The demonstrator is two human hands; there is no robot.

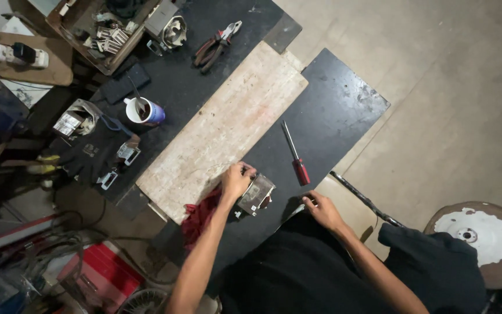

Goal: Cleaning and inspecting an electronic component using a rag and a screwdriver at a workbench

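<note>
Black-clothed lap (321, 273) before cluttered black workbench (332, 116), bare concrete floor (448, 75).

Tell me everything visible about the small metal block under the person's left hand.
The metal block is a small, boxy grey part with shiny, scuffed faces and what look like small holes or fittings on its side; finer detail is too small to tell. It sits tilted on the black mat, right at the near corner of the pale wooden board. The left hand grips its top edge, and a red rag lies against its left side.
</note>
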